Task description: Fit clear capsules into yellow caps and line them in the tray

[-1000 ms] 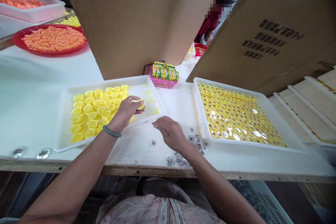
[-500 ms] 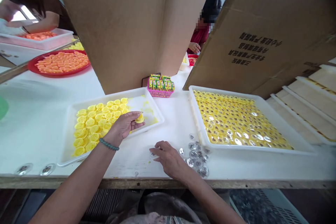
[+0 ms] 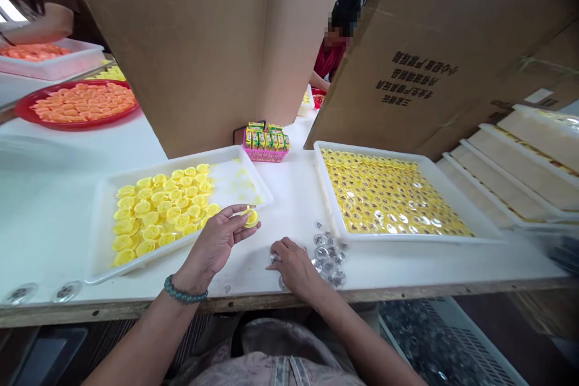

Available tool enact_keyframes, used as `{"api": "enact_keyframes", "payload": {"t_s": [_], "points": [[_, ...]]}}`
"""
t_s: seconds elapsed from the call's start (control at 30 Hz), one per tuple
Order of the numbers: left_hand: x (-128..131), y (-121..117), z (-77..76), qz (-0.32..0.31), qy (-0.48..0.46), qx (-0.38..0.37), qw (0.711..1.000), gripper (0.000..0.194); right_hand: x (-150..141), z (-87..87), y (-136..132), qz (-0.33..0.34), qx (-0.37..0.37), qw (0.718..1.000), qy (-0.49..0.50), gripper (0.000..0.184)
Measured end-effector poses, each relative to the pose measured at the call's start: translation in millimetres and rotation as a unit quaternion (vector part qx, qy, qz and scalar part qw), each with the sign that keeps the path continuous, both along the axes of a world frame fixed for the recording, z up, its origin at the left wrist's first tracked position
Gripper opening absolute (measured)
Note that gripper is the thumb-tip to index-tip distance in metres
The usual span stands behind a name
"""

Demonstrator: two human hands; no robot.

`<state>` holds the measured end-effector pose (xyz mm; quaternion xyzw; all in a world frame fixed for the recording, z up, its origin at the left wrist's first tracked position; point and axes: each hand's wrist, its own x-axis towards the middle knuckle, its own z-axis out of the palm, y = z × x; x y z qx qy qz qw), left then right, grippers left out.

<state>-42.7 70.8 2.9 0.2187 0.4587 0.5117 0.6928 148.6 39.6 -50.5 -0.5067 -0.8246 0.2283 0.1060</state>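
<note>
Piece [image 3: 252, 217] in left hand [image 3: 215, 246] has shifted closer to right hand [image 3: 294, 268].

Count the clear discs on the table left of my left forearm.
2: the outer disc lies far left by the table edge; the inner disc lies just right of it. The left forearm may hide more.

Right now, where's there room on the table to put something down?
There's bare white table between the left tray and right tray, nearer you than the pink basket. Another big patch lies between the left tray and the red dish. It's crowded beside the right hand, where clear discs are scattered near the right tray.
</note>
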Motion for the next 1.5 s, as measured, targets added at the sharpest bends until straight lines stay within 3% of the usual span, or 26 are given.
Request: {"api": "enact_keyframes", "payload": {"t_s": [0.2, 0.33, 0.43, 0.53, 0.6, 0.7, 0.83, 1.0, 1.07, 1.23, 1.37, 1.5], "points": [[16.7, -15.6, -14.0, -0.007, 0.039, -0.014, 0.999, 0.028, 11.8, 3.1, -6.1, -0.116, -0.072, 0.975, 0.173, 0.006], [23.6, -23.0, -16.7, -0.008, 0.030, -0.018, 0.999, 0.025, 16.7, 15.7, -6.3, -0.196, -0.160, 0.911, 0.325, 0.011], [28.7, -26.2, -18.4, -0.017, 0.016, -0.026, 0.999, 0.025, 18.1, 26.3, -5.5, -0.189, -0.197, 0.866, 0.420, 0.015], [33.8, -28.2, -20.5, -0.025, 0.003, -0.028, 0.999, 0.027, 19.7, 31.7, -5.4, -0.185, -0.210, 0.839, 0.466, 0.016], [37.3, -29.9, -22.1, -0.025, -0.007, -0.024, 0.999, 0.027, 21.3, 32.9, -4.8, -0.178, -0.200, 0.837, 0.477, 0.018], [43.0, -33.4, -24.4, -0.027, -0.016, -0.011, 0.999, 0.028, 23.6, 34.9, -1.4, -0.164, -0.171, 0.858, 0.456, 0.021], [50.2, -37.7, -26.6, -0.044, -0.008, -0.008, 0.999, 0.034, 26.9, 42.2, 6.6, -0.169, -0.188, 0.860, 0.443, 0.019], [53.0, -40.1, -27.2, -0.042, 0.000, -0.017, 0.999, 0.036, 34.1, 48.5, 15.4, -0.115, -0.185, 0.912, 0.347, 0.012], [52.9, -40.7, -27.1, -0.042, 0.002, -0.018, 0.999, 0.036, 35.5, 47.7, 18.3, -0.103, -0.190, 0.919, 0.331, 0.014], [53.6, -42.5, -27.6, -0.047, 0.002, -0.005, 0.999, 0.035, 31.7, 47.8, 23.9, -0.111, -0.237, 0.889, 0.376, 0.021], [54.2, -42.8, -26.7, -0.040, -0.009, -0.002, 0.999, 0.035, 27.9, 53.0, 23.0, -0.117, -0.226, 0.876, 0.409, 0.021], [53.7, -41.5, -23.3, -0.018, -0.022, -0.006, 1.000, 0.036, 27.4, 55.6, 17.0, -0.131, -0.219, 0.829, 0.497, 0.022]]}}
